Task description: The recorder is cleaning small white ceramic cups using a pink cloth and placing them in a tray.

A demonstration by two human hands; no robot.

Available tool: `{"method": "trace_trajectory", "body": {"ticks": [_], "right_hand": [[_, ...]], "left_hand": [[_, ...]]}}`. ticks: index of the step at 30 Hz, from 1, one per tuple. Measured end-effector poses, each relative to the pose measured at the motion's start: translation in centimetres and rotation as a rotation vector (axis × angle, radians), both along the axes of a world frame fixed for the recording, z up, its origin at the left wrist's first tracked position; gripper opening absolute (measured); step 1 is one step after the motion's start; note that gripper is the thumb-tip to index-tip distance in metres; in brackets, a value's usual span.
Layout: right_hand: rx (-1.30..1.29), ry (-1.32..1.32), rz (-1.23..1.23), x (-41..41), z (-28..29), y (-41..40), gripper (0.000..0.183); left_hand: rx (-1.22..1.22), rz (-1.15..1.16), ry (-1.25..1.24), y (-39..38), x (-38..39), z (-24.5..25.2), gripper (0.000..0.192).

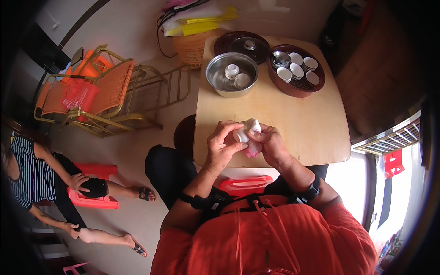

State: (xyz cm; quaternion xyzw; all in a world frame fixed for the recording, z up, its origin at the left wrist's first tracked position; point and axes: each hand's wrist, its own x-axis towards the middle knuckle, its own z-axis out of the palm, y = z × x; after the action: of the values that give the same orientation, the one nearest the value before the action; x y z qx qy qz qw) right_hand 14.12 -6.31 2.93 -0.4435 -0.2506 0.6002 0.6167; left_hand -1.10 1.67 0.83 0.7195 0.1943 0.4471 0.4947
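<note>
My left hand [221, 142] grips a small white cup [241, 135], its fingers spread around the rim and base. Pinched in my right hand [271, 142] is a white and pink cloth [253, 147], pressed against the cup. Both hands are above the near edge of the wooden table [292, 120]. Beyond them stands a metal pot [211, 80] with two small white cups [237, 75] and what looks like water inside. To its right, a dark red round tea tray [295, 90] holds several white cups [296, 71] and a shiny lidded vessel [281, 58].
A dark round lid [230, 43] lies at the table's far side, with a glass pot lid [250, 44] on it. Folding chairs with orange woven seats [115, 86] stand at the left. A person [37, 172] sits on a red plastic stool [99, 202]. A dark round stool [185, 135] is beside the table.
</note>
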Motion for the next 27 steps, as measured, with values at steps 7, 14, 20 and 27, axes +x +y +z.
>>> {"method": "trace_trajectory", "body": {"ticks": [7,14,20,27], "right_hand": [[0.05,0.103,0.107,1.0,-0.2,-0.3,0.026],[0.068,0.285,0.068,1.4,-1.4,-0.2,0.029],[0.145,0.485,0.066,2.9,-3.2,0.0,0.04],[0.141,0.581,0.025,2.3,-3.0,-0.2,0.043]], "left_hand": [[-0.065,-0.027,-0.047,0.0,-0.2,-0.3,0.053],[-0.388,-0.099,0.003,-2.0,0.4,0.4,0.064],[-0.665,0.079,-0.198,-1.0,-0.2,0.0,0.049],[-0.943,-0.448,-0.708,3.3,-3.5,1.3,0.064]]}}
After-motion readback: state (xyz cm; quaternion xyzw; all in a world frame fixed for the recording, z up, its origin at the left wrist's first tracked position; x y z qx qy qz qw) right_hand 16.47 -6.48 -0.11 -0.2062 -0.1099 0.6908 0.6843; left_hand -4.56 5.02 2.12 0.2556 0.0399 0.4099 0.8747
